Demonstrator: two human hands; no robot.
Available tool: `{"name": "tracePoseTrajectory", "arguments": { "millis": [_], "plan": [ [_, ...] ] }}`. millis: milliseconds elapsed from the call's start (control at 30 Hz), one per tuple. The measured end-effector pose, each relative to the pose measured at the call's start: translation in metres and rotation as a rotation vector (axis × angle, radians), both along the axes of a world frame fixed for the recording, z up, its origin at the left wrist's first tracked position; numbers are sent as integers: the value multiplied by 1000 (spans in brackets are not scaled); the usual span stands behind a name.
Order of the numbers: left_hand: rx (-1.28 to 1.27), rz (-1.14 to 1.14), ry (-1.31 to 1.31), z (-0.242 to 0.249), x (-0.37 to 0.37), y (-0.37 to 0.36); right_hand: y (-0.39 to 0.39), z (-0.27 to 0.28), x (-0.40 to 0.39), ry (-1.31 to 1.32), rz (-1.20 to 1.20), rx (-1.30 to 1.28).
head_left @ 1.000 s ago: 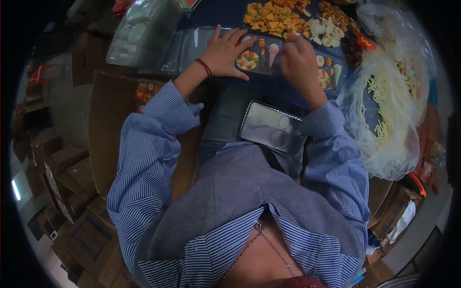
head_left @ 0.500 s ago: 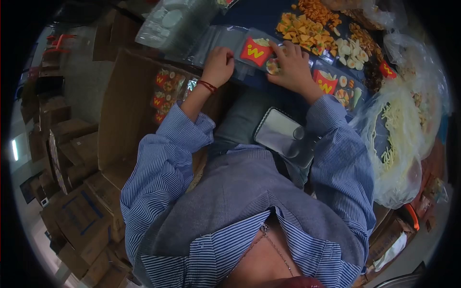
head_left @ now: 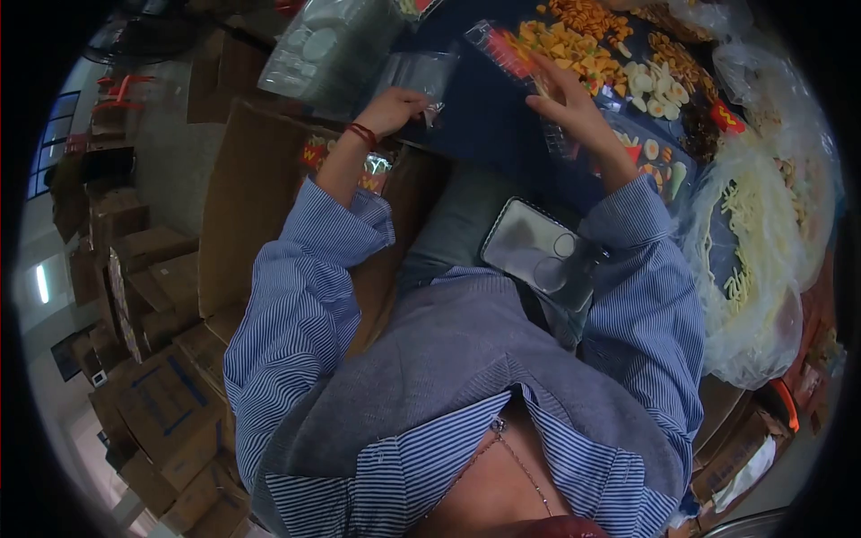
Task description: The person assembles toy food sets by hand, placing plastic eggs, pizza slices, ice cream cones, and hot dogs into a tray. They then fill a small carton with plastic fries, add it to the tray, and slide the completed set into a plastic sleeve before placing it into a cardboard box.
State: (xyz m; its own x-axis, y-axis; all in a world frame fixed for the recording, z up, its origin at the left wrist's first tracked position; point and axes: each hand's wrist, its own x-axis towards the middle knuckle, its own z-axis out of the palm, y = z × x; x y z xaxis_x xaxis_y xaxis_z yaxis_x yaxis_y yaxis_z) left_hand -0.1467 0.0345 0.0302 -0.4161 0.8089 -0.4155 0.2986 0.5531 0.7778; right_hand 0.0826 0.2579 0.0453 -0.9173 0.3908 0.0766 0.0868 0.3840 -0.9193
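My left hand (head_left: 392, 112) has its fingers pinched on the near edge of a clear plastic piece (head_left: 421, 76), at the left of the dark blue work surface (head_left: 489, 117). My right hand (head_left: 574, 108) holds a clear plastic blister pack (head_left: 507, 52) with a red toy fries carton inside; it is lifted, tilted and blurred by motion. Beneath my right wrist lies another clear pack (head_left: 659, 161) with toy egg halves and other small pieces. Beyond my right hand are piles of orange-yellow toy wedges (head_left: 583, 63) and white toy egg pieces (head_left: 657, 90).
A stack of clear trays (head_left: 323, 45) stands at the back left. Below my left forearm, an open cardboard box (head_left: 238, 215) holds filled packs. Plastic bags with pale toy strips (head_left: 740, 233) lie at the right. A phone (head_left: 538, 247) rests on my lap.
My right hand has lifted the pack with the red carton off the surface, tilting it away. My left hand has moved slightly left and down, and the clear plastic now lies apart from that pack.
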Motion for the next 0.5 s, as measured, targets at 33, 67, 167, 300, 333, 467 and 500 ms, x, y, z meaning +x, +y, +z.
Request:
{"name": "tracePoseTrajectory", "arguments": {
  "millis": [33,67,167,300,333,467,500],
  "plan": [
    [-1,-2,4,-1,-3,-1,0,-1,-1,13,12,13],
    [22,-25,-77,-2,-6,-1,0,-2,-1,17,10,13],
    [67,-60,-83,3,0,2,3,-4,-2,31,11,12],
    [8,127,490,24,53,16,2,-4,0,38,5,-9],
    [9,128,489,17,64,13,1,-3,0,39,6,-8],
    [130,-101,846,-8,66,2,-7,3,2,36,3,-25],
    [109,-158,726,-6,59,2,-9,4,2,32,12,-36]
  ]
}}
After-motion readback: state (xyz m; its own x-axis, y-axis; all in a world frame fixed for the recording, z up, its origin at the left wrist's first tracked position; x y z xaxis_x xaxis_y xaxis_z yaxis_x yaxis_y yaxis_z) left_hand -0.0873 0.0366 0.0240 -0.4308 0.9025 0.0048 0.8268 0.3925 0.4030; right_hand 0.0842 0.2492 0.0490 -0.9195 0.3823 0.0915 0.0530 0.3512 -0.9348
